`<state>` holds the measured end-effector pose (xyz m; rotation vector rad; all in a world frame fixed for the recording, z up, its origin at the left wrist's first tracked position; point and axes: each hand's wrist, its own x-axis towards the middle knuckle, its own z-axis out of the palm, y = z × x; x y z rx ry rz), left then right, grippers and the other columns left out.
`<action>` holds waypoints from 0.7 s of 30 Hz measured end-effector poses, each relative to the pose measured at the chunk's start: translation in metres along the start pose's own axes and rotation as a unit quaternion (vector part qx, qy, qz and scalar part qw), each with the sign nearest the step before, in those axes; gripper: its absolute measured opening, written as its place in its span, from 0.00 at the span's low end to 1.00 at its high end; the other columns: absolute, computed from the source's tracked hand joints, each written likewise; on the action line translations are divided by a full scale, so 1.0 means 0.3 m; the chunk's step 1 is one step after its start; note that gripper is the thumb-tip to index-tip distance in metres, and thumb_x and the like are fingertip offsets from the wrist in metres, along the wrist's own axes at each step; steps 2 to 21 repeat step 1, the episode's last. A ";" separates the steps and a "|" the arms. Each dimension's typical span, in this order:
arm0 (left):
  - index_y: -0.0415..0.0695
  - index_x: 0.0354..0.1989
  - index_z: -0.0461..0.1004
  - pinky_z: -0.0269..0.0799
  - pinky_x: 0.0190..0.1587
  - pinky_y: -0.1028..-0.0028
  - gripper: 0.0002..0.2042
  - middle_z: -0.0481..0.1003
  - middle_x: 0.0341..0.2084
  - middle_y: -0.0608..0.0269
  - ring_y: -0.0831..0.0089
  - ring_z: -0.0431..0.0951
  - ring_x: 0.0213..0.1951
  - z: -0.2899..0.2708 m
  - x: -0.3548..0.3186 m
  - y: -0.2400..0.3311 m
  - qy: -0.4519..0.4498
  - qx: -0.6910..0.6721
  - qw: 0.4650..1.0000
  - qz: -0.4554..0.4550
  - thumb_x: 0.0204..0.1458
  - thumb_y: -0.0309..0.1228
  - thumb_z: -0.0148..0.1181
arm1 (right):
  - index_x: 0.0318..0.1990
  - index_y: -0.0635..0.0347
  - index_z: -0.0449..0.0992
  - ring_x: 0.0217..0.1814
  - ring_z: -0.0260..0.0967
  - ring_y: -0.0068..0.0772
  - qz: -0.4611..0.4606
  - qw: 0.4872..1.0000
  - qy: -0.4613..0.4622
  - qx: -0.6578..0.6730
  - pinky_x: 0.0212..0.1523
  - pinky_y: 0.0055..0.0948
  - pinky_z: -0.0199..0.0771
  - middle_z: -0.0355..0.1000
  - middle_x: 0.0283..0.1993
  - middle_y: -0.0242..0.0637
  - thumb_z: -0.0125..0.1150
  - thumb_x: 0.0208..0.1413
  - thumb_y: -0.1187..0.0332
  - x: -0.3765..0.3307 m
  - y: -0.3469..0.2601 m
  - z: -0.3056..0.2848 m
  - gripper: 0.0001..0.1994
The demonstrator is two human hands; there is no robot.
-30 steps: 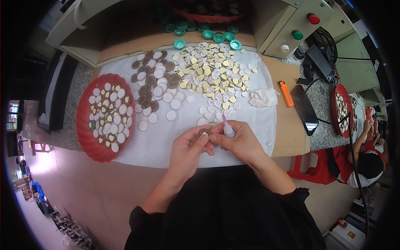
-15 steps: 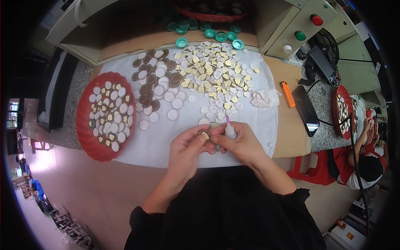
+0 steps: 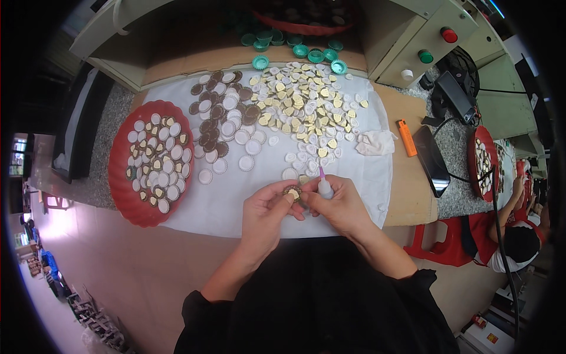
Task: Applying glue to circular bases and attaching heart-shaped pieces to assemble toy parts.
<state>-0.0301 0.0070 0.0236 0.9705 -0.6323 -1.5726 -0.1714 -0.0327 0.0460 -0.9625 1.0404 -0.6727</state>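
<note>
My left hand (image 3: 265,212) pinches a small brown scalloped disc (image 3: 292,191) with a pale gold piece on its face. Close on its right, my right hand (image 3: 339,203) is closed around a small white squeeze bottle (image 3: 325,188) with a thin purple nozzle pointing away from me. The right thumb and fingertips reach the disc's edge; whether they press on it I cannot tell. Beyond the hands spreads a heap of small gold and white pieces (image 3: 300,106). Brown and white scalloped discs (image 3: 221,112) lie loose to its left.
At left a red scalloped tray (image 3: 121,192) holds many discs. Green fluted cups (image 3: 260,62) stand at the back. On the right lie a crumpled white cloth (image 3: 375,143), an orange-handled tool (image 3: 407,138) and a dark phone-like device (image 3: 432,159). A co-worker (image 3: 516,242) sits far right.
Both hands stay together around the disc with only slight finger shifts. The whole view has moved a little; nothing was let go or picked up.
</note>
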 end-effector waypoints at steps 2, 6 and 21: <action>0.34 0.41 0.66 0.70 0.30 0.78 0.11 0.71 0.30 0.57 0.76 0.71 0.27 0.001 0.000 0.001 -0.003 -0.008 1.000 -0.008 0.48 0.21 0.47 | 0.29 0.67 0.71 0.21 0.61 0.18 -0.002 1.000 -0.002 -0.002 0.22 0.16 0.61 0.68 0.24 0.32 0.59 0.43 0.71 0.003 -0.005 0.001 0.08; 0.34 0.41 0.66 0.70 0.30 0.78 0.11 0.71 0.30 0.57 0.76 0.71 0.27 0.001 0.000 0.001 -0.003 -0.008 1.000 -0.008 0.48 0.21 0.47 | 0.29 0.67 0.71 0.21 0.61 0.18 -0.002 1.000 -0.002 -0.002 0.22 0.16 0.61 0.68 0.24 0.32 0.59 0.43 0.71 0.003 -0.005 0.001 0.08; 0.34 0.41 0.66 0.70 0.30 0.78 0.11 0.71 0.30 0.57 0.76 0.71 0.27 0.001 0.000 0.001 -0.003 -0.008 1.000 -0.008 0.48 0.21 0.47 | 0.29 0.67 0.71 0.21 0.61 0.18 -0.002 1.000 -0.002 -0.002 0.22 0.16 0.61 0.68 0.24 0.32 0.59 0.43 0.71 0.003 -0.005 0.001 0.08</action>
